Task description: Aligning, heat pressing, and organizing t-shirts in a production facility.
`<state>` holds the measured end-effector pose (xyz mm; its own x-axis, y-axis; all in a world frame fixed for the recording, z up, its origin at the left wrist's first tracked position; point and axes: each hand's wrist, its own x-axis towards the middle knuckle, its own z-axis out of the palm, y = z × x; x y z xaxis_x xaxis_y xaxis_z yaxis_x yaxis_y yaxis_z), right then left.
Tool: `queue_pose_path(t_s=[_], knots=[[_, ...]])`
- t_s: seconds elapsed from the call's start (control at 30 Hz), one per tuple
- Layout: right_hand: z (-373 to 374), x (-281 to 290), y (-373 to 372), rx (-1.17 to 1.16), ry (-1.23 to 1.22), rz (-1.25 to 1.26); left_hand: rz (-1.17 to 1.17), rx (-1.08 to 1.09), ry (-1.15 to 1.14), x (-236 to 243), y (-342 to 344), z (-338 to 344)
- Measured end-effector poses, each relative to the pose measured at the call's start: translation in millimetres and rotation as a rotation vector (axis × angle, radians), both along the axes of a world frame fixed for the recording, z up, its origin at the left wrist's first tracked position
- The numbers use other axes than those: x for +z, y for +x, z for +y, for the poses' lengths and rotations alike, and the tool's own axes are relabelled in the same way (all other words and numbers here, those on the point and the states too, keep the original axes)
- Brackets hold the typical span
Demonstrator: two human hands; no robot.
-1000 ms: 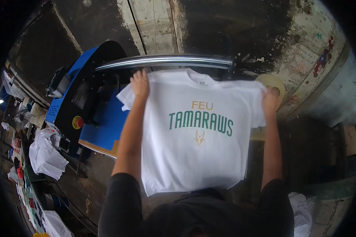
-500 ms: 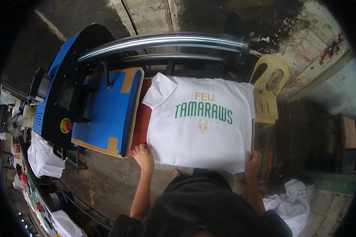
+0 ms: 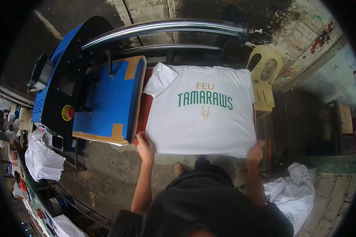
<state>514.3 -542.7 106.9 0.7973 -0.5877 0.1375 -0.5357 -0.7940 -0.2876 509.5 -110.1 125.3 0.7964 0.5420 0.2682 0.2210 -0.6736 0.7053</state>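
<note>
A white T-shirt point(image 3: 201, 134) lies spread face up, with gold and green lettering and a gold horned animal head on its chest. Under it, a red pad point(image 3: 142, 118) shows along the left side. My left hand point(image 3: 146, 147) is closed on the shirt's near left corner, thumb on top. At the near right corner, my right hand point(image 3: 255, 152) pinches the hem. The hem runs nearly straight between both hands, over the pad's near edge. The left sleeve lies out flat, while the right one hangs partly over the side.
Left of the shirt stands a heat press with a blue platen point(image 3: 106, 104) and a red stop button point(image 3: 69, 113). Chrome rails point(image 3: 166, 27) cross behind. A cream plastic chair point(image 3: 264, 96) is at the right. More white shirts lie at lower right point(image 3: 292, 193) and left point(image 3: 43, 158).
The shirt's hem has gone from sagging and slanted to nearly straight, drawn between my hands. Both hands have closed more firmly on the corners. The whole view has shifted slightly.
</note>
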Motion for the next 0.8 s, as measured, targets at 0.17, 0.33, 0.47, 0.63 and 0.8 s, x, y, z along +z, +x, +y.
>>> queue_pose_path(t_s=[0.17,0.33,0.47,0.63,0.8], knots=[[-8.2,5.8,-29.6,0.139,-0.088,-0.062,-0.055,-0.02,-0.01,-3.9,-21.0,0.1],[-14.9,-0.6,-48.8,0.194,-0.022,-0.069,0.06,0.028,0.046,-8.4,-39.4,-1.2],[-18.9,-6.1,-54.1,0.215,-0.045,0.079,0.146,0.032,0.027,-12.0,-48.4,-5.1],[-27.1,8.5,-36.1,0.223,0.019,0.291,0.231,0.066,0.2,-3.2,-53.8,-16.6],[-27.6,38.4,19.1,0.583,-0.049,-0.137,0.05,-0.203,0.289,8.3,-15.7,-40.2]])
